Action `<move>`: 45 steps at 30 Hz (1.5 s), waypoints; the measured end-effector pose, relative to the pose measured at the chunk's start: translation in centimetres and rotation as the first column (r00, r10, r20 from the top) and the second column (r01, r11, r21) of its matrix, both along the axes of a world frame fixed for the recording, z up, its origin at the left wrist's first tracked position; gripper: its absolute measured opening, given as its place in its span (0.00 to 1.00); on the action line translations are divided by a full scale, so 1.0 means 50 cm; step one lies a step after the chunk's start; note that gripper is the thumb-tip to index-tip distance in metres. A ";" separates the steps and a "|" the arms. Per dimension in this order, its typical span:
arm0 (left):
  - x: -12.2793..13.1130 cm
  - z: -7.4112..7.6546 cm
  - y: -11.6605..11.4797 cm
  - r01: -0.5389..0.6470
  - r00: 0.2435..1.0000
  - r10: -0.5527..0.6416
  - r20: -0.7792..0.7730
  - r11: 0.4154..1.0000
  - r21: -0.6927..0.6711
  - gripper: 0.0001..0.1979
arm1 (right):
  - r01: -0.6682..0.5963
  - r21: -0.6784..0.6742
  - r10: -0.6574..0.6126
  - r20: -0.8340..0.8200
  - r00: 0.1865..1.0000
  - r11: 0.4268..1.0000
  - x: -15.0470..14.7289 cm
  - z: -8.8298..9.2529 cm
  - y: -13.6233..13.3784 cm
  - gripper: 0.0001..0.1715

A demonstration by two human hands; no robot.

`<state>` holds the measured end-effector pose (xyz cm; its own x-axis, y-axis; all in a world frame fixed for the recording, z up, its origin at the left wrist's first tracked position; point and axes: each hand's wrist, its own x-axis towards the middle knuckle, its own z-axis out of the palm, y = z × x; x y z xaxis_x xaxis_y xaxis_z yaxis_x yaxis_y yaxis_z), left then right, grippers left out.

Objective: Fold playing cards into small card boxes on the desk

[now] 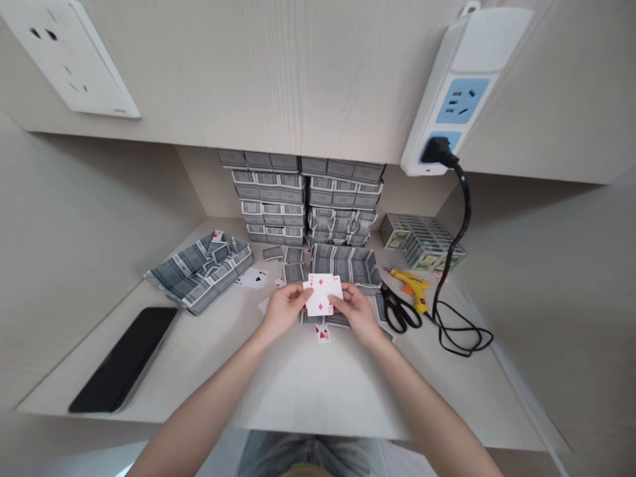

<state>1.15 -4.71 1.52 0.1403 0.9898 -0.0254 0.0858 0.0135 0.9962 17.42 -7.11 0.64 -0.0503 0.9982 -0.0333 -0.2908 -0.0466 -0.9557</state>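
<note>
My left hand [284, 309] and my right hand [356, 310] pinch the two sides of a small fan of red playing cards [322, 292], the front one a two of diamonds, held face up just above the desk [308, 377]. Under the hands lie loose cards, one a red heart card [322, 333]. Behind them stands a box folded from grey-backed cards [346, 265]. A second, larger folded card tray [201, 270] sits to the left with a black club card [256, 278] beside it.
Stacks of folded card boxes [303, 199] fill the back. Boxed decks [422, 240], a yellow glue gun [412, 285] and black scissors [397, 311] lie right, with a black cable [460, 331] from a power strip [457, 93]. A black phone [124, 358] lies left.
</note>
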 end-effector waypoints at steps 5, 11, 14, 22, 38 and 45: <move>0.000 -0.015 0.001 0.043 0.999 -0.043 0.010 0.999 0.000 0.15 | 0.091 0.005 -0.091 0.107 0.990 0.996 0.004 -0.005 0.005 0.19; 0.002 -0.011 0.004 0.052 0.987 -0.032 0.156 0.990 -0.129 0.17 | 0.115 -0.005 -0.113 0.150 0.982 0.993 0.007 -0.012 0.006 0.18; 0.002 -0.008 0.004 0.073 0.984 -0.046 0.174 0.985 -0.155 0.18 | 0.118 0.009 -0.118 0.164 0.979 0.993 0.007 -0.017 0.008 0.17; 0.001 -0.015 0.005 0.062 0.987 -0.034 0.159 0.982 -0.176 0.18 | 0.111 0.003 -0.109 0.192 0.975 0.994 0.009 -0.036 0.015 0.19; -0.004 -0.021 0.013 0.068 0.979 -0.022 0.204 0.973 -0.221 0.20 | 0.078 -0.014 -0.074 0.183 0.980 0.997 0.006 -0.045 0.016 0.18; -0.002 -0.014 0.009 0.071 0.982 -0.033 0.184 0.976 -0.206 0.20 | 0.094 -0.011 -0.090 0.203 0.975 0.995 0.005 -0.043 0.015 0.18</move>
